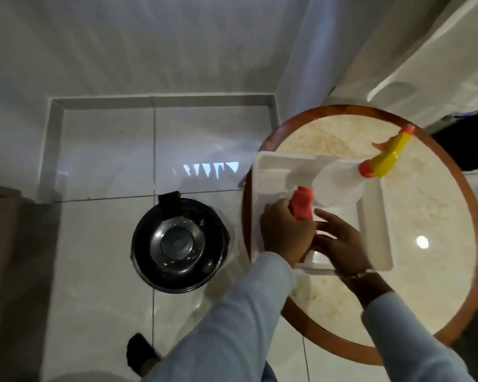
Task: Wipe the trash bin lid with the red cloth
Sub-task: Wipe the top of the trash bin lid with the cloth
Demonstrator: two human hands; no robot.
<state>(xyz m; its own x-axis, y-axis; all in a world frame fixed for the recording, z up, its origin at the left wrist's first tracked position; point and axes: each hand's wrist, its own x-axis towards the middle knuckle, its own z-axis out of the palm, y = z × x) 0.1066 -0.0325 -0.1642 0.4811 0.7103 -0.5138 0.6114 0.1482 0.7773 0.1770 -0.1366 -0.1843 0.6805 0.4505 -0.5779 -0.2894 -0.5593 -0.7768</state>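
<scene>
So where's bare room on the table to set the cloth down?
Table is bare right of the tray and on the near side by the rim. The tray is crowded: bottle, cloth, left hand, right hand.

Round table (pixel 425 271) bearing a white tray (pixel 375 216); tiled floor (pixel 102 161) under a black bin (pixel 180 244).

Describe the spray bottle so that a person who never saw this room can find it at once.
Look at the round table with the wooden rim, right of the black trash bin. A white tray sits on it, and the spray bottle leans at its far corner. Only it has a yellow and orange trigger head.
</scene>
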